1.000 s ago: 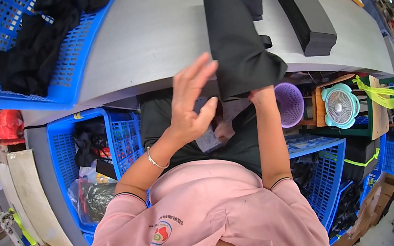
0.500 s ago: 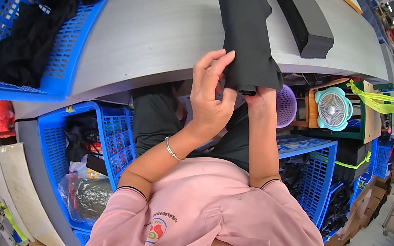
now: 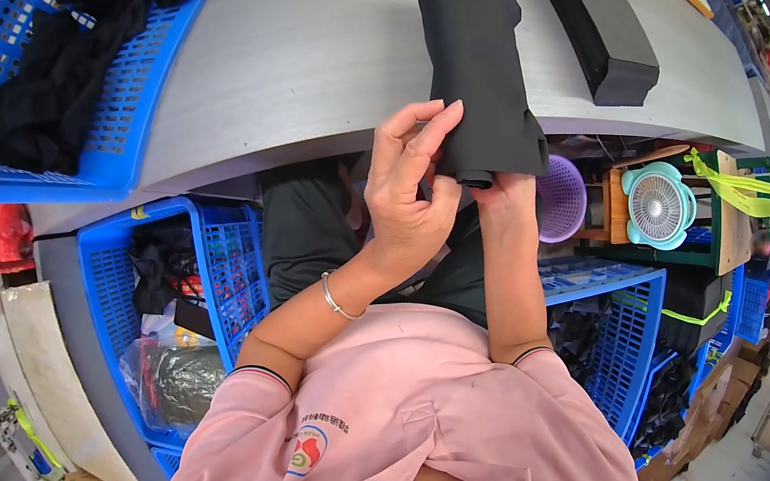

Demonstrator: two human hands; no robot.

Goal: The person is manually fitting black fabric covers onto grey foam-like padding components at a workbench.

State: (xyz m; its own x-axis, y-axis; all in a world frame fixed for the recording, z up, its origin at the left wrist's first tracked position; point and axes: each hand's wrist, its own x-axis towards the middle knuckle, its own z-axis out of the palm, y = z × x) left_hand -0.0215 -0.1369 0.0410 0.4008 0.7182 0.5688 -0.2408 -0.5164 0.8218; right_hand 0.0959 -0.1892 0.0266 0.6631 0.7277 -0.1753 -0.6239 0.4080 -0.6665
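Note:
A long black fabric piece (image 3: 473, 66) stretches from over the grey table toward my lap, its near end folded into a curl. At its left edge is my left hand (image 3: 410, 170), with index and middle fingertips on the cloth and the thumb bent in near the rolled end, closed on it. My right hand (image 3: 504, 190) reaches under the cloth from the near side. Only its wrist and heel show; the fabric covers its fingers. To the right of the cloth lies a neat stack of black fabric strips (image 3: 618, 52) on the table.
The grey table (image 3: 282, 59) curves across ahead. A blue basket (image 3: 123, 105) with black cloth stands left; another blue crate (image 3: 108, 285) with bagged goods sits below. Right are a purple bin (image 3: 563, 202), a turquoise fan (image 3: 658, 205) and a blue basket (image 3: 620, 357) near my hip.
The fabric's far part has shifted slightly left, and its near end looks more curled under. Both hands keep nearly the same place on it.

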